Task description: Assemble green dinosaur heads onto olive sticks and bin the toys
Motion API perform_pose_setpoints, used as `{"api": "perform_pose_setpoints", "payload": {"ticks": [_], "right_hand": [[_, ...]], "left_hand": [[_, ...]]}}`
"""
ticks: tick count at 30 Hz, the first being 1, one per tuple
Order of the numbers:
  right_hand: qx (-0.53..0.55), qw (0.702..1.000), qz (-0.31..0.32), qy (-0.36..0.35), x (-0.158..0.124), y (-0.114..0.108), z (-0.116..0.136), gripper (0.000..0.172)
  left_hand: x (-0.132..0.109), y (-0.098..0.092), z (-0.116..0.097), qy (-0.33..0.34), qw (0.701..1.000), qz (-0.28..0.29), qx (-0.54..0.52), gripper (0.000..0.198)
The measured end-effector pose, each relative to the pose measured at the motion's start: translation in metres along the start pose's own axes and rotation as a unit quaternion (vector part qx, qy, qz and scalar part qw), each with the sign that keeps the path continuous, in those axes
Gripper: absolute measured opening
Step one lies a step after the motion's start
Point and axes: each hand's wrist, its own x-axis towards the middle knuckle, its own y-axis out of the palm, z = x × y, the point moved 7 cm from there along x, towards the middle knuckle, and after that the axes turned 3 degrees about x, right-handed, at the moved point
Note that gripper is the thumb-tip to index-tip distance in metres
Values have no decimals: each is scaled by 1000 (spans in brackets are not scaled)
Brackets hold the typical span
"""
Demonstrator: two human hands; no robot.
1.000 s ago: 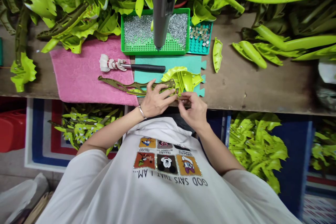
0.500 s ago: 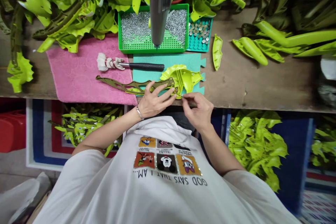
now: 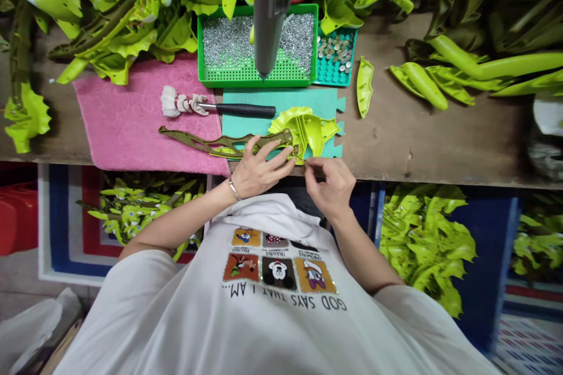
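A brown workbench (image 3: pixel 387 146), heaped at the back with green plastic pieces (image 3: pixel 180 38). And the left hand (image 3: pixel 263 170) lies spread, fingers on the toy part (image 3: pixel 285 135), not closed around it! Right hand (image 3: pixel 331 184) just beside, thumb and forefinger drawn together; whether they pinch anything, I can't tell. The toy part spans pink cloth (image 3: pixel 114 123) and teal mat (image 3: pixel 250 95), black-handled tool (image 3: pixel 246 110) behind.

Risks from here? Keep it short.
1. The lime-green part lies near the front edge of the table; a bump might send it over.
2. The right hand is pinched near that edge; anything small in it, too small to make out, could drop.
3. The black-handled tool lies just behind the brown piece under the left hand; lifting that piece might knock it.
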Motion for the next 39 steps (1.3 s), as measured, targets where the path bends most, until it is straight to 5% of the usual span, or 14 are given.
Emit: {"api": "perform_pose_setpoints", "payload": {"ticks": [6,17,32,39], "right_hand": [[47,998,-22,-24,4,0,5,15],[175,984,-15,35,7,1,-7,15],[61,992,105,17,18,13,-10,5],[19,993,100,54,18,12,-9,6]], "left_hand": [[-2,3,1,-9,999,4,-36,38],[-2,2,-3,5,1000,-14,1,37],[-2,4,-3,-13,1000,-3,-16,38],[-4,9,-3,-19,999,9,-35,40]]}}
